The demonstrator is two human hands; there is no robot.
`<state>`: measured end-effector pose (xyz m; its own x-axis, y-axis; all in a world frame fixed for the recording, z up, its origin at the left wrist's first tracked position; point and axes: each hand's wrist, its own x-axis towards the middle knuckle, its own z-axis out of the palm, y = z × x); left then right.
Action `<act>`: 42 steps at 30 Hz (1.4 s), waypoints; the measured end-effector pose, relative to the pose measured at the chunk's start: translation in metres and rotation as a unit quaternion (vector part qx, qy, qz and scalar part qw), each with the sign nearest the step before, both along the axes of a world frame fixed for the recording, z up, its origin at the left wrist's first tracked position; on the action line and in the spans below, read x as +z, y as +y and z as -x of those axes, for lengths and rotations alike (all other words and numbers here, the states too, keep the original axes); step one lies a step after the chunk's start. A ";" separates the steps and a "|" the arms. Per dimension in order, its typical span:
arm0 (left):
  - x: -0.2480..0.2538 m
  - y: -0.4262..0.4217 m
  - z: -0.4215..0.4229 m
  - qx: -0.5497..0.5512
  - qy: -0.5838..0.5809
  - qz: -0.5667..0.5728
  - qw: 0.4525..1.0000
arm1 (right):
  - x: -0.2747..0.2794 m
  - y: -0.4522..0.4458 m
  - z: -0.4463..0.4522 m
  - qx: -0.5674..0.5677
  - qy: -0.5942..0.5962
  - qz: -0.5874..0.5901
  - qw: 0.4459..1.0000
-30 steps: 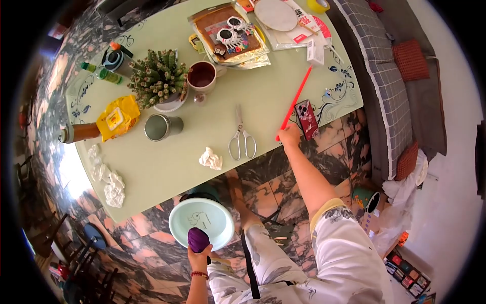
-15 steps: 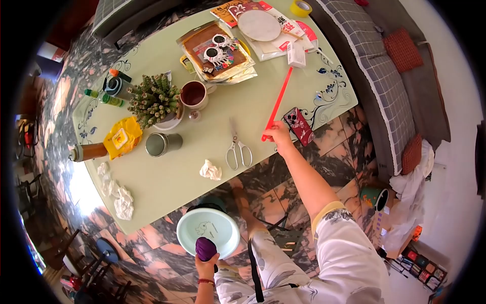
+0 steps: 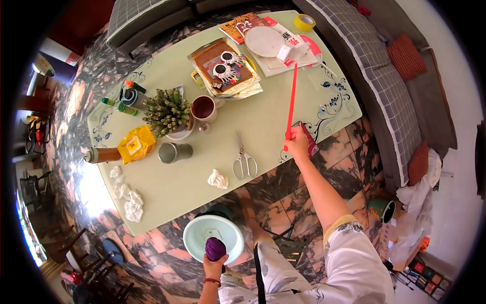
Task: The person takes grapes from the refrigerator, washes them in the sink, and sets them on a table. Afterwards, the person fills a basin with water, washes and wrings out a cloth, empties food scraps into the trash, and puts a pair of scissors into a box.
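Observation:
My left hand [image 3: 215, 266] is closed around a dark purple round object [image 3: 215, 249], held over the near rim of a pale blue basin [image 3: 191, 239]. At the table's near edge, my right hand [image 3: 297, 144] grips the lower end of a long red stick [image 3: 292, 104]. The stick's far end points at a small white box [image 3: 284, 52] beside the round white disc [image 3: 264, 41]. A red patterned phone [image 3: 311, 144] lies partly hidden behind my right hand. Scissors [image 3: 244, 161] and a crumpled white tissue [image 3: 217, 179] rest on the table to its left.
On the pale green table [image 3: 177, 202] are a cactus pot [image 3: 168, 115], a mug [image 3: 204, 108], a metal canister [image 3: 174, 152], a yellow wipes pack [image 3: 136, 144], several bottles, packets with white glasses, and yellow tape [image 3: 304, 22]. A grey sofa [image 3: 372, 76] runs along the right.
The red stick has swung more upright, and the white box at its far end has shifted toward the white disc. My right hand now covers part of the phone. The view has shifted.

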<state>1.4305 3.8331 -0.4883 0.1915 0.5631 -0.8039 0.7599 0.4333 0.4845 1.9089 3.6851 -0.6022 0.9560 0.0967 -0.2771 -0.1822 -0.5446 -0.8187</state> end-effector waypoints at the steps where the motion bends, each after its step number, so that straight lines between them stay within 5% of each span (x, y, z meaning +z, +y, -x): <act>1: 0.000 -0.002 0.000 0.006 -0.010 0.001 1.000 | 0.010 0.001 0.002 0.000 -0.019 0.029 0.999; 6: 0.000 -0.002 -0.002 0.001 -0.006 -0.001 1.000 | -0.001 -0.003 0.015 -0.015 -0.023 -0.065 0.997; 14: -0.002 -0.002 0.004 0.003 -0.013 -0.008 1.000 | -0.014 -0.029 0.108 -0.076 0.154 -0.179 0.969; 23: -0.019 0.006 0.030 -0.032 -0.008 -0.018 0.999 | -0.052 -0.093 0.248 -0.338 0.226 -0.222 0.886; 29: -0.017 0.008 0.028 -0.028 0.016 0.016 0.999 | -0.093 -0.094 0.280 -0.226 0.465 -0.292 0.804; 36: -0.030 0.006 0.044 0.003 0.034 0.049 0.998 | -0.152 -0.036 0.268 -0.090 0.487 -0.304 0.814; 42: -0.048 0.006 0.051 0.011 0.062 0.047 0.997 | -0.173 0.003 0.208 0.050 0.429 -0.108 0.895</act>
<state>1.3794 3.8391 -0.5359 0.0767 0.4870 -0.8700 0.8015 0.4889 0.3443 1.7004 3.6884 -0.7749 0.3831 0.3096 -0.8703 -0.7546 -0.4385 -0.4882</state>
